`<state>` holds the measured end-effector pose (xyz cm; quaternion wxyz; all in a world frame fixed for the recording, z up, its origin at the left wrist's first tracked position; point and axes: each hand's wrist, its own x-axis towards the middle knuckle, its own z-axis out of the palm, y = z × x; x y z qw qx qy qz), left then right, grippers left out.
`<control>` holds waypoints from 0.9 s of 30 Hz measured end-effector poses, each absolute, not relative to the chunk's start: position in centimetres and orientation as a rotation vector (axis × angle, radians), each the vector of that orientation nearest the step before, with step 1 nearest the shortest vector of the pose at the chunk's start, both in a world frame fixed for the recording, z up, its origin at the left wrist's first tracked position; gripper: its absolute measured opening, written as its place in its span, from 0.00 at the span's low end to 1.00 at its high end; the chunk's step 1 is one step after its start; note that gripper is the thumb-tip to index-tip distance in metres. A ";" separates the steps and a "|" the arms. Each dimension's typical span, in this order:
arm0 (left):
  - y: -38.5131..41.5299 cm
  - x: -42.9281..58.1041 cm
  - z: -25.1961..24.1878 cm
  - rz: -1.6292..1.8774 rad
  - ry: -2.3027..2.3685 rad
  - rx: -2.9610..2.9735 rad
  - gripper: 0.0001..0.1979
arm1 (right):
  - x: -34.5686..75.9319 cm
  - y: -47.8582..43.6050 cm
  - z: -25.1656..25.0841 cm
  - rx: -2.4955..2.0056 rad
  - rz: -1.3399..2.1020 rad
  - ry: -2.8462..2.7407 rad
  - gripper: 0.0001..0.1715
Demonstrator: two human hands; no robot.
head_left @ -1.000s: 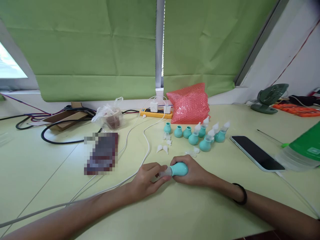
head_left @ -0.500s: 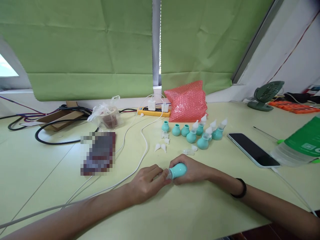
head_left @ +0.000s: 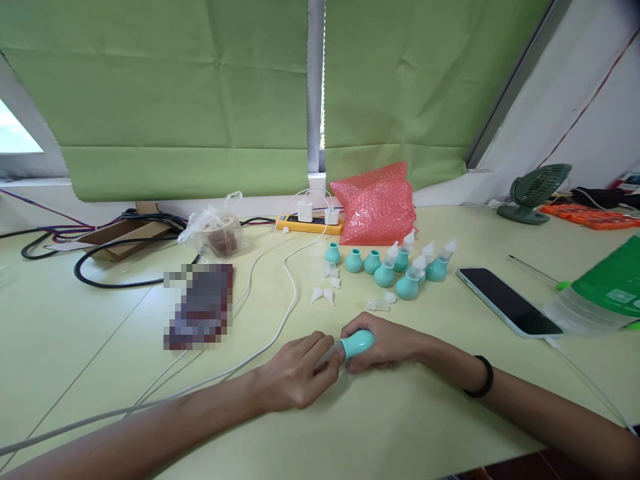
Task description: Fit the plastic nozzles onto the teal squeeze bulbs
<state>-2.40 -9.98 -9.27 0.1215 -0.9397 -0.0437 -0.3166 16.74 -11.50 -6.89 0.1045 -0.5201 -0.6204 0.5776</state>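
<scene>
My right hand (head_left: pixel 385 345) is wrapped round a teal rubber bulb (head_left: pixel 357 343) lying sideways just above the table (head_left: pixel 100 347). My left hand (head_left: pixel 295 372) pinches the clear nozzle (head_left: pixel 330 355) at the bulb's neck. Behind them stand several more teal bulbs (head_left: pixel 384 265), some with clear nozzles fitted, some bare. Loose clear nozzles (head_left: pixel 324 293) and one clear piece (head_left: pixel 379 305) lie on the table between the bulbs and my hands.
A dark phone (head_left: pixel 509 301) lies right of the bulbs, a green-labelled bag (head_left: pixel 600 290) beyond it. A pink bubble-wrap bag (head_left: pixel 376 203), yellow power strip (head_left: pixel 310 223), white cables (head_left: pixel 280 293), black cables (head_left: pixel 110 267), a plastic-wrapped tape roll (head_left: pixel 217 237) and a small fan (head_left: pixel 535 193) surround them.
The clear nozzle has gone further into my left fingers against the bulb's neck. Both hands stay in place; the view has shifted slightly.
</scene>
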 end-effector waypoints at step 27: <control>-10.2 -2.4 -8.8 -1.078 0.232 -2.700 0.07 | 17.0 -11.7 -7.0 -1.322 2.151 -1.693 0.21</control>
